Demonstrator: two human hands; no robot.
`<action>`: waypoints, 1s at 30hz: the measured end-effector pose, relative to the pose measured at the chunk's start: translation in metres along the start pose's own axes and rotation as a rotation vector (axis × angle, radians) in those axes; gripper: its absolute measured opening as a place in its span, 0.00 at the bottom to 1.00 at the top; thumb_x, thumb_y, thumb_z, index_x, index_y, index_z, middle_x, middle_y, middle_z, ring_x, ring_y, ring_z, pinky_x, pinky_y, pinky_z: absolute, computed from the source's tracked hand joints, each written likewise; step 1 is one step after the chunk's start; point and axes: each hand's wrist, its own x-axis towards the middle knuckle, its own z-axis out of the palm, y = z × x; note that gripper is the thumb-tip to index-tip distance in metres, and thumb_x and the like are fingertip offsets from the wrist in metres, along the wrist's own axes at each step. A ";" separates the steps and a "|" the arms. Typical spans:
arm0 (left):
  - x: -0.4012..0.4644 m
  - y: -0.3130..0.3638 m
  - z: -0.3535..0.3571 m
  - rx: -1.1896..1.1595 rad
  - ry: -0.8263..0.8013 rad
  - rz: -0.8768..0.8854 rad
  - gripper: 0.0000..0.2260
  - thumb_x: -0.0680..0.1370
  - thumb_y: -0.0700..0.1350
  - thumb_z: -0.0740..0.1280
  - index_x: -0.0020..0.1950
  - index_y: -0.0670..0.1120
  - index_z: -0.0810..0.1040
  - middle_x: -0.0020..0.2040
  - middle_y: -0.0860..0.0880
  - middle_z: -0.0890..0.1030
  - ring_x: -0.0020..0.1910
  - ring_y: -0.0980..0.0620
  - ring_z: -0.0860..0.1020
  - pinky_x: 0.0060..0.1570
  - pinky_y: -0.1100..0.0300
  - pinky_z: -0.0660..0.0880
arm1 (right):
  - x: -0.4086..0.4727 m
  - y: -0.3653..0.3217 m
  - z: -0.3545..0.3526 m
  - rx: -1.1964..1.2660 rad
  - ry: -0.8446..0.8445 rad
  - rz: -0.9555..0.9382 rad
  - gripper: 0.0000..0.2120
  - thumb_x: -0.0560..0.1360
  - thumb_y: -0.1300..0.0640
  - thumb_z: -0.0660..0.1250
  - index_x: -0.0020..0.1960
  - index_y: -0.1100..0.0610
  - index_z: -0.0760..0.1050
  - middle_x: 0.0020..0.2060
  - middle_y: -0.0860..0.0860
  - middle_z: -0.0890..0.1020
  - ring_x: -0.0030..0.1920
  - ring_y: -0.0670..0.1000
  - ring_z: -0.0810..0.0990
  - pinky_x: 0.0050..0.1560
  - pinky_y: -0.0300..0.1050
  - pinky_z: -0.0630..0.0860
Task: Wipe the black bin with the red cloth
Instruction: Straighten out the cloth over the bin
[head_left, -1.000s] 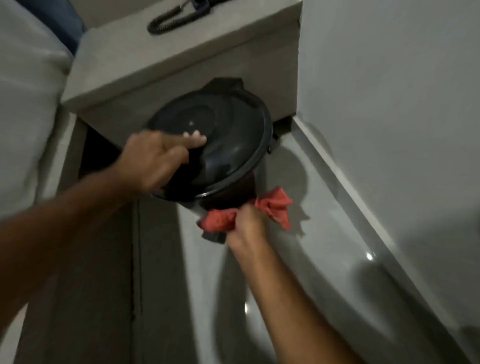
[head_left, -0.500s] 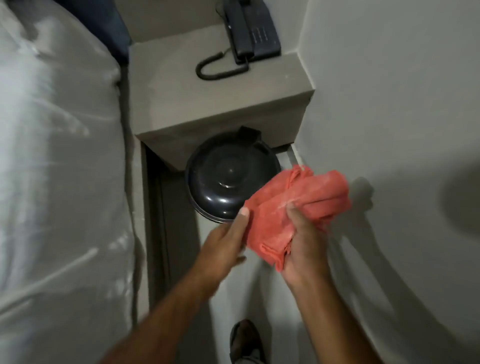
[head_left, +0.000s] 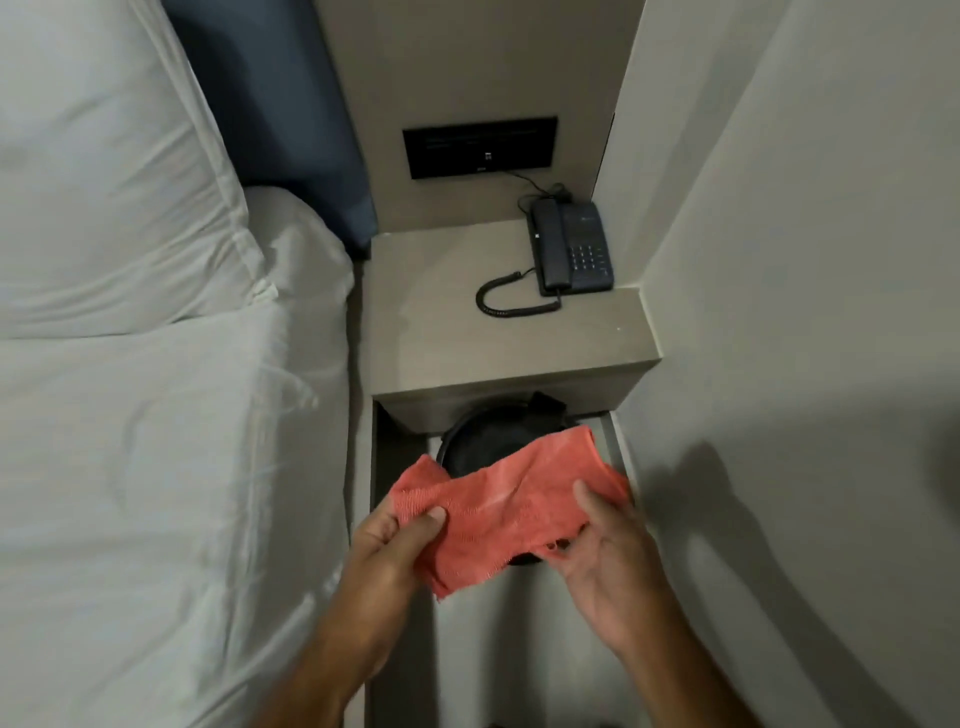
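The black bin stands on the floor, tucked partly under the bedside shelf, with its round lid closed. Most of it is hidden by the red cloth, which I hold spread out above it. My left hand pinches the cloth's left end between thumb and fingers. My right hand grips its right end. Neither hand touches the bin.
A bed with white sheets and a pillow fills the left side. The grey bedside shelf carries a dark corded phone. A grey wall closes the right side, leaving a narrow strip of floor.
I have pulled back from the bin. My left hand left the lid and took the cloth's left end; both hands lifted the cloth off the bin's side and spread it out.
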 end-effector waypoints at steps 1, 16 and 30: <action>0.010 0.006 0.002 0.002 -0.017 0.002 0.08 0.71 0.45 0.72 0.49 0.46 0.85 0.46 0.43 0.85 0.44 0.42 0.82 0.40 0.54 0.80 | 0.013 -0.006 -0.003 0.047 -0.027 0.087 0.17 0.77 0.57 0.65 0.64 0.55 0.79 0.63 0.62 0.82 0.60 0.62 0.83 0.51 0.63 0.80; 0.181 0.064 0.046 -0.376 -0.164 -0.326 0.20 0.65 0.50 0.70 0.54 0.42 0.84 0.48 0.38 0.85 0.45 0.39 0.84 0.41 0.44 0.81 | 0.175 -0.060 0.016 0.237 -0.314 0.433 0.15 0.75 0.62 0.72 0.61 0.64 0.81 0.56 0.62 0.85 0.55 0.60 0.85 0.54 0.55 0.82; 0.353 0.026 0.005 0.329 0.367 -0.304 0.09 0.80 0.42 0.64 0.57 0.39 0.77 0.51 0.39 0.82 0.45 0.45 0.82 0.42 0.51 0.82 | 0.366 -0.031 0.037 -1.155 0.394 -0.231 0.15 0.73 0.64 0.71 0.57 0.57 0.71 0.44 0.46 0.78 0.42 0.46 0.80 0.46 0.45 0.81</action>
